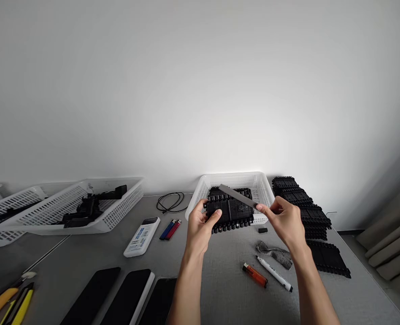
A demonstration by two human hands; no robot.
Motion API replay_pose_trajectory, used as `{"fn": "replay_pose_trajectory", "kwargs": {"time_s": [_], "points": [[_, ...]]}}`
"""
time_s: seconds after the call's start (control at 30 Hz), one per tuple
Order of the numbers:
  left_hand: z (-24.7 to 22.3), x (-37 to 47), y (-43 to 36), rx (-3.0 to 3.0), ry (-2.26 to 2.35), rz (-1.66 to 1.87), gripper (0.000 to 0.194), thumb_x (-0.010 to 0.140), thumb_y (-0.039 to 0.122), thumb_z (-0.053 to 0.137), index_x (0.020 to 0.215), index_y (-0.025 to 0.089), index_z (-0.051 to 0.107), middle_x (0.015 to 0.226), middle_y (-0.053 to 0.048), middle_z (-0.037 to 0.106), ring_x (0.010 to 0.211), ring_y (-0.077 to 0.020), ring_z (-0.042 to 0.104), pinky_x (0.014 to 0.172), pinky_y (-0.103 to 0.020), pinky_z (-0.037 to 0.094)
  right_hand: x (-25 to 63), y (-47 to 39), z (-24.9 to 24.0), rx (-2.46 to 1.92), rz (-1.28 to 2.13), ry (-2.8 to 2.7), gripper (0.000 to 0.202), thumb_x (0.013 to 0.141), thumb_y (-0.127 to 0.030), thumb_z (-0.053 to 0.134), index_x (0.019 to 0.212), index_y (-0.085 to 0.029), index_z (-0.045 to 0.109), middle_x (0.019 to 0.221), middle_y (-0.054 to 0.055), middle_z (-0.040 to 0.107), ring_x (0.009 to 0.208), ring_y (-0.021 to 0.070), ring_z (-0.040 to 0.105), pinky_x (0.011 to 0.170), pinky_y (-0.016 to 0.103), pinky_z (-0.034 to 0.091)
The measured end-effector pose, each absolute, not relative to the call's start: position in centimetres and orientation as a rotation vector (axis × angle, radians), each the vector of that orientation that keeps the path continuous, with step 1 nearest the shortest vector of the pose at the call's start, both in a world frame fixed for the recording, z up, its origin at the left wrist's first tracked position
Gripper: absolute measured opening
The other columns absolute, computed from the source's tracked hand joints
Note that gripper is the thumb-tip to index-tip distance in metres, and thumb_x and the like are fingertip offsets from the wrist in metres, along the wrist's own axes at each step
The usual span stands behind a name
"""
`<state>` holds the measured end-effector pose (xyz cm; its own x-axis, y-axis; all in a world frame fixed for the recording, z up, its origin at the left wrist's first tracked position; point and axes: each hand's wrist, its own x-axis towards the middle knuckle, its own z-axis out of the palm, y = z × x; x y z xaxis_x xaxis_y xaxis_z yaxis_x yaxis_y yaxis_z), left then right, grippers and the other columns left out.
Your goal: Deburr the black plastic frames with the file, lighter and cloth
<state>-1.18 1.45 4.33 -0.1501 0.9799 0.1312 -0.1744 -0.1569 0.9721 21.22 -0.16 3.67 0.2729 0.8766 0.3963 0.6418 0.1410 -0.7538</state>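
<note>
My left hand (200, 225) is closed on a black plastic panel (230, 211) with toothed edges, thumb on its face, and holds it up in front of a white basket (200, 187). Between the thumb and fingers of my right hand (284, 221) is one end of a long flat grey file (237, 195). It slants across the panel's upper edge; whether the two touch, I cannot tell. More black panels (242, 192) lie in the basket behind, partly hidden.
Stacked black panels (291, 195) and a single panel (328, 258) lie on the right. Nearby are a grey cloth (276, 255), a marker (274, 274), and an orange lighter (255, 275). Leftward are lighters (170, 229), a power bank (142, 237), phones (127, 298), a cable (170, 202), cutters (20, 307), and baskets (118, 216).
</note>
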Motion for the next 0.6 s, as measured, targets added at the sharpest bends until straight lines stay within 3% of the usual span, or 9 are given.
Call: {"fn": "replay_pose_trajectory", "kwargs": {"time_s": [0.17,0.37,0.6], "points": [[4.0,-1.7,1.7,1.08,1.137,1.53,0.057,0.06,0.034,0.085,0.107,0.016,0.059,0.074,-0.001,0.072,0.068,-0.0159,0.066,0.066,-0.024,0.05,22.8,0.1,3.5,-1.56,0.282,-1.377,0.06,0.073,-0.076,0.062,0.056,-0.022,0.042,0.05,-0.002,0.045,0.046,0.0108,0.036,0.042,0.023,0.024],[4.4,-1.0,1.3,1.138,1.125,1.496,0.046,0.061,0.034,0.084,0.098,0.016,0.063,0.074,-0.002,0.071,0.071,-0.017,0.067,0.066,-0.024,0.052,21.6,0.0,3.5,-1.578,0.352,-1.451,0.06,0.073,-0.078,0.061,0.057,-0.022,0.043,0.052,-0.001,0.05,0.048,0.0122,0.039,0.041,0.023,0.022],[3.9,-1.7,1.8,1.057,1.198,1.516,0.065,0.057,0.033,0.086,0.114,0.015,0.06,0.074,-0.001,0.071,0.071,-0.0177,0.068,0.069,-0.027,0.052,23.3,0.6,3.4,-1.589,0.297,-1.366,0.06,0.072,-0.077,0.062,0.056,-0.022,0.042,0.05,-0.002,0.047,0.046,0.0111,0.036,0.042,0.024,0.024]]}}
